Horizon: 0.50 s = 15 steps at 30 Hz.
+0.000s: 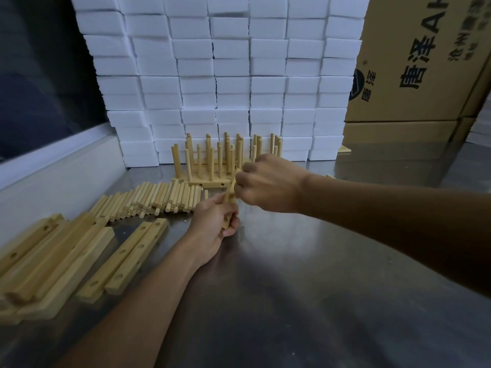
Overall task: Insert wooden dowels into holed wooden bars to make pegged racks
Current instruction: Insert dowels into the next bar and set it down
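My left hand (212, 224) grips a holed wooden bar (227, 221) held nearly upright above the steel table. My right hand (265, 184) is closed at the bar's upper end, pinching a short piece of wood there that looks like a dowel, mostly hidden by my fingers. Loose dowels (156, 199) lie in a row to the left of my hands. Several holed bars (127, 258) lie at the near left. Finished pegged racks (212, 160) stand behind my hands with dowels upright.
A wall of white foam blocks (218, 75) rises behind the racks. Cardboard boxes (414, 65) stand at the back right. The steel table (305, 288) extends bare to the near right. A dark window and white ledge (53, 160) run along the left.
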Available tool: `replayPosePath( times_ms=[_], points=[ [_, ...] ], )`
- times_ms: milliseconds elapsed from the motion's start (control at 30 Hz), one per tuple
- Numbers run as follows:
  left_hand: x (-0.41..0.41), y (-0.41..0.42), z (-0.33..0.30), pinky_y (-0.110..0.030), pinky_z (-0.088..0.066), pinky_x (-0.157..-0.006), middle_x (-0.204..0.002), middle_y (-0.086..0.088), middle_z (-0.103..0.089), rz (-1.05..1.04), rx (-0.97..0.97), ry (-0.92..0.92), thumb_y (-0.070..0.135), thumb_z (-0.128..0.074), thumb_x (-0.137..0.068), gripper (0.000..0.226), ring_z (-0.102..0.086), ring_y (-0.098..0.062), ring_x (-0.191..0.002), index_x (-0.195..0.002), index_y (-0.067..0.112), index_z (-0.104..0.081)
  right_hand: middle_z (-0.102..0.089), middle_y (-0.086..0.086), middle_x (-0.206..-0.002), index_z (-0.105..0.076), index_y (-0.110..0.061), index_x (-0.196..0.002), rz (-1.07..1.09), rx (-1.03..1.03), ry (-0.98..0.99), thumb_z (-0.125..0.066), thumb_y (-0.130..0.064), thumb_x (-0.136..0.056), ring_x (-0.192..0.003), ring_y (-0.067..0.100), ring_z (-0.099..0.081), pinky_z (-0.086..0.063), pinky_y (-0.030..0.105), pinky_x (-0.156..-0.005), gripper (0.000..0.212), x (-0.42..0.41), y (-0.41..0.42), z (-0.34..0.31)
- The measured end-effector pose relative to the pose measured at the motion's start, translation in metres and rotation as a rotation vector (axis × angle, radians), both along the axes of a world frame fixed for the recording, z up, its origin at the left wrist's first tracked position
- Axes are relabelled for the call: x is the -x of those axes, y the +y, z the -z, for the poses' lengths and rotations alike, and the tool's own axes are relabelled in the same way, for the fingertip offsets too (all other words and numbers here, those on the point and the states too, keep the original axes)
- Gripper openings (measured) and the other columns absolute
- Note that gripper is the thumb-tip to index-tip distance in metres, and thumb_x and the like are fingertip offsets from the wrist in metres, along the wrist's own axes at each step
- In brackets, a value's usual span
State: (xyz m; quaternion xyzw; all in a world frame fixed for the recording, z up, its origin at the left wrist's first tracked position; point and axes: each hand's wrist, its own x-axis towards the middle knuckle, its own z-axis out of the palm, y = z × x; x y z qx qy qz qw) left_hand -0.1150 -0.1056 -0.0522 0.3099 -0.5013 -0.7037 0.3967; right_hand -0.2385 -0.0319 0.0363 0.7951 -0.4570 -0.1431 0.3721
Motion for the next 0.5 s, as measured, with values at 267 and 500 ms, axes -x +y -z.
replayPosePath(
  times_ms=[267, 500],
  points=[
    [-0.002, -0.003, 0.003, -0.020, -0.024, -0.032, -0.062, -0.007, -0.044, -0.009, 0.002, 0.029, -0.014, -0.046, -0.088, 0.022, -0.039, -0.015, -0.046, -0.088, -0.001, -0.063, -0.043, -0.001, -0.066, -0.060, -0.012, -0.094, 0.321, 0.007, -0.492, -0.050, -0.020, -0.101, -0.055, 0.013, -0.043, -0.030, 0.024, -0.050, 0.015, -0.013, -0.010, 0.012],
    [-0.001, 0.000, 0.005, -0.019, -0.025, -0.031, -0.060, -0.004, -0.046, -0.001, 0.050, -0.026, -0.014, -0.047, -0.089, 0.031, -0.041, -0.014, -0.044, -0.102, 0.005, -0.068, -0.037, -0.003, -0.064, -0.040, -0.017, -0.078, 0.284, -0.062, -0.463, -0.051, -0.027, -0.102, -0.054, 0.013, -0.039, -0.040, 0.031, -0.057, 0.029, -0.007, -0.010, 0.005]
  ],
)
